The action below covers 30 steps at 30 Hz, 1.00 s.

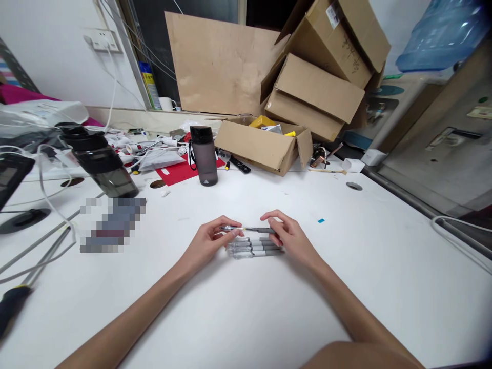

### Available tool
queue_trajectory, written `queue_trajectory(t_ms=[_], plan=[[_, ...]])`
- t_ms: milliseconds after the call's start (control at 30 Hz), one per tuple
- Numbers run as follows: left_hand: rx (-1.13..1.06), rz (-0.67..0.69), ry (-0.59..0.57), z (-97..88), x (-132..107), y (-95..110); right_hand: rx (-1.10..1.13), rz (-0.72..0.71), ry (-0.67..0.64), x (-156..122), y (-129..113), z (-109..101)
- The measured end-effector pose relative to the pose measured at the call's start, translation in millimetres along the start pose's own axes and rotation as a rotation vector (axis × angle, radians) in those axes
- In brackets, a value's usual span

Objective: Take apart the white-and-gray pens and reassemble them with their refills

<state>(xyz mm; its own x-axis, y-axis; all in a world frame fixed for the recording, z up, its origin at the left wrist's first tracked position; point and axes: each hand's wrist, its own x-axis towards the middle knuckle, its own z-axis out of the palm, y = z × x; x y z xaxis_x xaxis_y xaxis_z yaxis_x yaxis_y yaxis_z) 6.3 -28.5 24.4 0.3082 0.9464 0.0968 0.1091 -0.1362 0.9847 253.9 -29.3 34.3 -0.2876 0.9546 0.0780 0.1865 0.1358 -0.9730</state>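
A slim pen (251, 229) with a clear end and a grey grip is held level between my two hands, above the white table. My left hand (210, 237) pinches its clear end between thumb and fingers. At the grey end, my right hand (287, 237) grips with thumb and fingers, its index finger raised and bent. The middle of the pen looks thinner than its ends; whether its parts are separated I cannot tell. Just below lies a row of several similar pens (255, 249) with clear left ends and grey right ends, side by side. My hands partly cover the row's upper edge.
A dark bottle (205, 156) and an open cardboard box (257, 146) stand at the back. Left are another bottle (103, 164), a pixelated flat item (115, 225), cables and a screwdriver (42, 261). A small blue scrap (321, 221) lies right of my hands.
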Motion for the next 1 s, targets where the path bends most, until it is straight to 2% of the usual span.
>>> queue_trajectory(t_ms=[67, 267, 467, 767, 900, 1000], plan=[[0.001, -0.009, -0.004, 0.1, 0, 0, -0.002, 0.017, 0.006, 0, 0, 0], [0.000, -0.022, 0.036, -1.8, 1, -1, -0.013, -0.119, 0.006, 0, -2, 0], [0.002, 0.011, 0.007, -0.7, 1, 0, 0.099, 0.000, -0.060, -1, -3, 0], [0.176, 0.142, -0.010, -7.4, -2, 27, 0.254, 0.071, -0.138, -1, 0, 1], [0.044, 0.090, 0.018, -3.7, 8, 26, 0.280, 0.052, -0.195, -4, -7, 3], [-0.172, 0.058, 0.047, 6.6, 19, 25, 0.242, 0.028, -0.259, -7, -9, 8]])
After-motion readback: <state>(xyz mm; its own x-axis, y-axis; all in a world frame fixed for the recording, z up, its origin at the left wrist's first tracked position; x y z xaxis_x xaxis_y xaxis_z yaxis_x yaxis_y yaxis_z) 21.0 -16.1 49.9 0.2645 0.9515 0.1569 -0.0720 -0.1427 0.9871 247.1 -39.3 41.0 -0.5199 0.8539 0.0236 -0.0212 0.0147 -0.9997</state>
